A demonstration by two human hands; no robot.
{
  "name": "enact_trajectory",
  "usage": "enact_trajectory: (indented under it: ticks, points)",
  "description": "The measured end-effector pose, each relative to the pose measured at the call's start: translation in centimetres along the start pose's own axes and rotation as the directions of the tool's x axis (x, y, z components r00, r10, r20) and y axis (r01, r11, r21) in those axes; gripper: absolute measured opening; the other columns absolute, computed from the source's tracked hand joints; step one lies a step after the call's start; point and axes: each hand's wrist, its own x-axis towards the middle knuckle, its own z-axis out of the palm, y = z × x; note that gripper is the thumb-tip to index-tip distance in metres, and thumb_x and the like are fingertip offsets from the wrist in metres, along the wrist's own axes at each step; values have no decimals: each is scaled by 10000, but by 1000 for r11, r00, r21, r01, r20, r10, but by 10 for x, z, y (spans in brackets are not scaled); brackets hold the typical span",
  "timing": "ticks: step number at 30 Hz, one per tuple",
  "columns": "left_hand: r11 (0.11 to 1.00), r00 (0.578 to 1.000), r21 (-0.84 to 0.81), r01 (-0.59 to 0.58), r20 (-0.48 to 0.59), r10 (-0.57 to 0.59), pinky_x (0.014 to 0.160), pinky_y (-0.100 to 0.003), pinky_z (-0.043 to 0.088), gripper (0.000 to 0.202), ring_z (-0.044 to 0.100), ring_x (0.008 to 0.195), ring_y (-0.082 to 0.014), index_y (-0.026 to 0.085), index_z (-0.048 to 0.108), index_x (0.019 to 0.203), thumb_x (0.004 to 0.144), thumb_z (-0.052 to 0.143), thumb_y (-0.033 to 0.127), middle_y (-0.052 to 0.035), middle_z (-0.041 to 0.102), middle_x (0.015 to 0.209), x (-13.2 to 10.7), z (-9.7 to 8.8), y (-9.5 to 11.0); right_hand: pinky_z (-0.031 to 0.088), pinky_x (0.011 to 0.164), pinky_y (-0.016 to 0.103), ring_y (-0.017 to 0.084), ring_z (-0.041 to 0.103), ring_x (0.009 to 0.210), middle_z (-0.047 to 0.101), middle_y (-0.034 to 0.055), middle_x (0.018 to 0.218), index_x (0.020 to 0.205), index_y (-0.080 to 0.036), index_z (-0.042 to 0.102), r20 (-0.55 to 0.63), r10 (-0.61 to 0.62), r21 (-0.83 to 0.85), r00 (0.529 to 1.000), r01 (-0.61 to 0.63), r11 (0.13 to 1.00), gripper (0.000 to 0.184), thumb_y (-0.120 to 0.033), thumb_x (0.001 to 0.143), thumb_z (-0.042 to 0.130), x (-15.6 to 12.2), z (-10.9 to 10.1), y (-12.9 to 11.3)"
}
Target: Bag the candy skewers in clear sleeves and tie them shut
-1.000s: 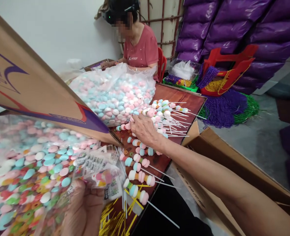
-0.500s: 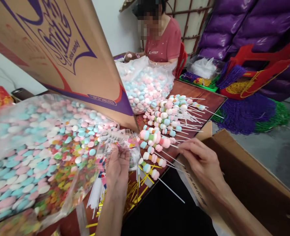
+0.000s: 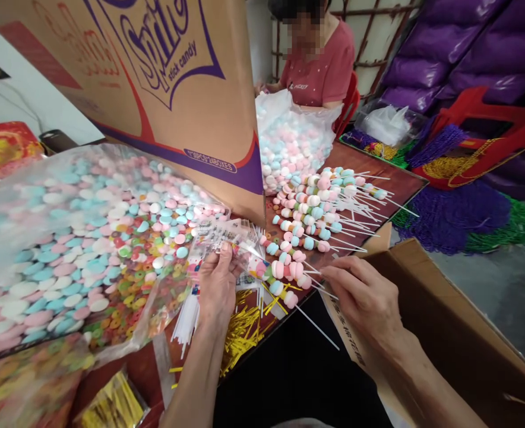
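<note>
My left hand [image 3: 218,282] is closed on a clear printed plastic bag [image 3: 257,265], thumb on top. Between finger and thumb, my right hand [image 3: 366,294] pinches the white stick of a candy skewer [image 3: 285,270] threaded with pink and white marshmallows. The skewer's far end meets the bag; I cannot tell how deep inside it is. Another marshmallow skewer [image 3: 284,295] lies just in front, its stick pointing toward me. Behind them is a pile of candy skewers [image 3: 316,202]. Under my left hand are more printed bags [image 3: 200,252] and a bundle of white sticks [image 3: 186,321].
A tall cardboard box [image 3: 191,119] stands behind my left hand. Loose marshmallows [image 3: 62,285] and gummy rings [image 3: 142,282] fill the left side. Gold twist ties [image 3: 242,333] lie near the edge. An open carton [image 3: 449,333] is at right; a person [image 3: 318,65] sits opposite.
The view has shifted, so things appear further right. The marshmallow skewer in my right hand has come down to the bag, and the bag now reaches toward its end.
</note>
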Motion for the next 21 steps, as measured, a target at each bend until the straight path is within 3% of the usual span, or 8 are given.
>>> enact_trajectory:
  ticks: [5, 8, 11, 16, 21]
  points:
    - [998, 998, -9, -68, 0, 68, 655, -240, 536, 334, 679, 642, -122, 151, 591, 692, 650, 851, 357, 19, 677, 663, -6, 2, -8, 473, 685, 264, 152, 615, 767, 639, 49, 874, 893, -214, 680, 77, 169, 178, 983, -180, 967, 161, -198, 953, 532, -1, 13, -21]
    - [994, 993, -39, -105, -49, 103, 679, -243, 532, 337, 668, 629, -107, 158, 579, 704, 674, 832, 378, 30, 668, 656, -7, 2, -11, 448, 662, 259, 141, 578, 724, 590, 28, 815, 892, -214, 682, 166, 202, 241, 965, -238, 941, 167, -226, 963, 531, -5, 17, -28]
    - [992, 991, -44, -115, -74, 111, 693, -261, 532, 355, 667, 624, -113, 169, 577, 740, 670, 830, 408, 36, 657, 650, -7, 1, -11, 409, 623, 258, 131, 522, 676, 508, 2, 757, 910, -219, 685, 165, 231, 310, 959, -273, 911, 151, -224, 961, 543, -10, 19, -27]
    - [998, 997, -41, -53, -58, 51, 667, -252, 524, 390, 656, 598, -104, 160, 572, 740, 646, 841, 426, 36, 657, 661, -8, 0, -12, 397, 633, 259, 126, 507, 686, 494, -4, 775, 915, -216, 684, 158, 229, 418, 961, -275, 866, 127, -193, 949, 563, -14, 20, -22]
    - [999, 998, 0, 34, 48, -34, 654, -247, 536, 392, 674, 615, -118, 156, 592, 772, 644, 844, 428, 11, 697, 699, -9, -2, -14, 404, 625, 262, 141, 518, 689, 525, 8, 766, 898, -206, 685, 219, 235, 429, 947, -310, 848, 155, -224, 958, 543, -14, 20, -20]
